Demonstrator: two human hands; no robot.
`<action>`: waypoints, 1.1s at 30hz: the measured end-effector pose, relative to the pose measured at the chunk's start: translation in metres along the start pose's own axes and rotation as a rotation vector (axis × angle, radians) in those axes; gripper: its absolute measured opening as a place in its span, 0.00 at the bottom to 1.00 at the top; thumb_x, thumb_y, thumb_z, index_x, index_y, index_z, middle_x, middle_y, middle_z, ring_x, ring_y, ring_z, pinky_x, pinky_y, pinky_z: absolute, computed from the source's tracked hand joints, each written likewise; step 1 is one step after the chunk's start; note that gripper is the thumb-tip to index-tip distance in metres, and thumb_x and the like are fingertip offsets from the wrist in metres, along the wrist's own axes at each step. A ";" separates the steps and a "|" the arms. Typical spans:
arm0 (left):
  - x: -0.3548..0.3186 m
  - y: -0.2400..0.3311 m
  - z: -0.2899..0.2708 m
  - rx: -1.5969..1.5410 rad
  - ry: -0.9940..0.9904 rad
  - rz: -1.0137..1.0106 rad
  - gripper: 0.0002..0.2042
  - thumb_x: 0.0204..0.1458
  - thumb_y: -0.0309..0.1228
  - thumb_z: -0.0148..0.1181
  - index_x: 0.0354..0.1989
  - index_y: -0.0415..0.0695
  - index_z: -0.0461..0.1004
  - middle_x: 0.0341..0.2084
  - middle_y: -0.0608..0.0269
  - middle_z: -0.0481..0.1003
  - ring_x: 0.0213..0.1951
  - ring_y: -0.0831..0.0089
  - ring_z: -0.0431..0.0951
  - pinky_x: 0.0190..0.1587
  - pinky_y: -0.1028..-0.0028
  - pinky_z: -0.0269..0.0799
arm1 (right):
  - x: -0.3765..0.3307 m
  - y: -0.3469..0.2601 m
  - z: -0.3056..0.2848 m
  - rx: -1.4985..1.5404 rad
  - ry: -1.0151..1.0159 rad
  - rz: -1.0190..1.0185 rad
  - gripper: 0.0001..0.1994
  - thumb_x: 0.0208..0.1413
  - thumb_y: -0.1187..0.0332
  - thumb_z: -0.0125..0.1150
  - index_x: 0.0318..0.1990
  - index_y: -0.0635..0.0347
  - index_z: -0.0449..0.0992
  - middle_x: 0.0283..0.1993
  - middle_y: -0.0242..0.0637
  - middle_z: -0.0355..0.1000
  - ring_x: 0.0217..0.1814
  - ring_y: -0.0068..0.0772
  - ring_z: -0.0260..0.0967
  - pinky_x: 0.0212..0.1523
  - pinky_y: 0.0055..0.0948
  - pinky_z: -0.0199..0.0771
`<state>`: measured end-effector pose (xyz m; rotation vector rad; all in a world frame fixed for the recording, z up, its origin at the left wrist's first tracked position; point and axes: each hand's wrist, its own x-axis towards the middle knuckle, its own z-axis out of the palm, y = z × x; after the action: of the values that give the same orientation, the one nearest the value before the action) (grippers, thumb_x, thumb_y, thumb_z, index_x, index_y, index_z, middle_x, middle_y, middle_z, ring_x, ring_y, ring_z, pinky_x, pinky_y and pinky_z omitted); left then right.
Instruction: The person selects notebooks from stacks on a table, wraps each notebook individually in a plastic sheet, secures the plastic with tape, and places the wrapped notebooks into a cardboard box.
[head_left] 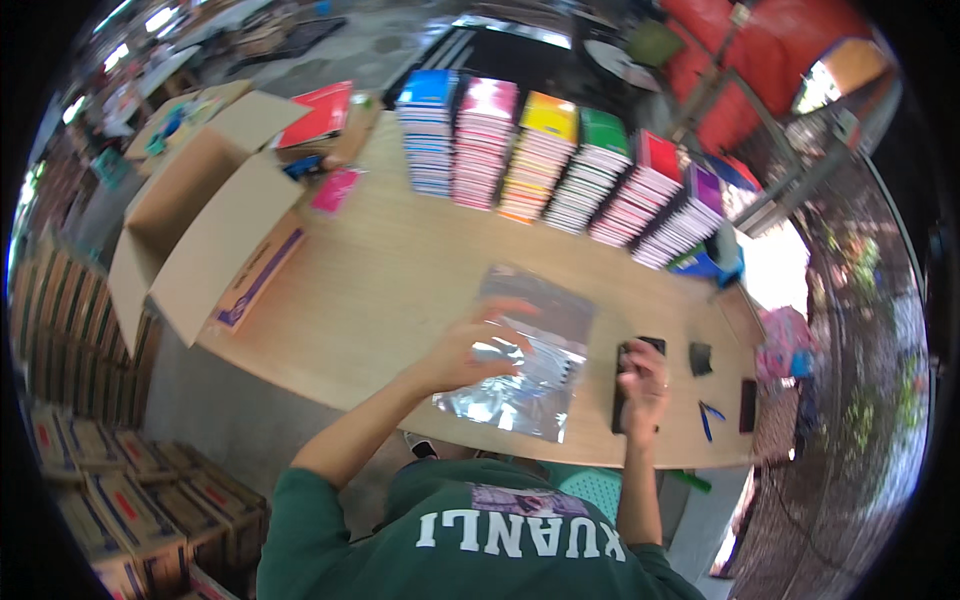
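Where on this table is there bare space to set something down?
The widest bare stretch of table lies between the open carton and the clear bag by the left hand. A thinner strip separates the bag from the notebook stacks. It's crowded where the stacks stand and, at the right, around the right hand and blue pliers.

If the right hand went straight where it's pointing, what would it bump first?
Probably the purple-topped notebook stack, though the height of the right hand is unclear; if low, the black object beneath may come first.
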<state>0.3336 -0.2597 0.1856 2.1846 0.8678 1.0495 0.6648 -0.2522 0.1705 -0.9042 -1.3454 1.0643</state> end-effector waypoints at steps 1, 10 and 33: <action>-0.005 -0.006 0.014 -0.111 0.117 -0.088 0.38 0.41 0.34 0.73 0.64 0.47 0.64 0.68 0.51 0.55 0.70 0.51 0.51 0.69 0.53 0.50 | -0.011 0.024 -0.002 -0.110 -0.088 -0.035 0.35 0.38 0.66 0.77 0.57 0.59 0.68 0.66 0.44 0.60 0.69 0.43 0.57 0.67 0.45 0.56; -0.032 -0.056 0.163 -0.620 0.328 -0.420 0.50 0.35 0.33 0.78 0.68 0.40 0.51 0.63 0.50 0.59 0.66 0.57 0.59 0.67 0.59 0.54 | -0.043 0.143 0.056 0.306 -0.250 0.169 0.58 0.33 0.62 0.84 0.70 0.56 0.46 0.67 0.41 0.56 0.70 0.36 0.54 0.69 0.40 0.58; -0.010 -0.036 0.059 0.426 -0.270 0.178 0.32 0.41 0.41 0.70 0.59 0.53 0.69 0.55 0.66 0.67 0.58 0.65 0.67 0.63 0.53 0.57 | 0.077 -0.050 0.039 -1.091 -1.216 -0.415 0.16 0.45 0.69 0.68 0.43 0.56 0.75 0.46 0.33 0.73 0.42 0.41 0.75 0.40 0.40 0.75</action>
<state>0.3659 -0.2565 0.1238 2.7235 0.8405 0.6625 0.6244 -0.1966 0.2431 -0.5790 -3.1307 0.4108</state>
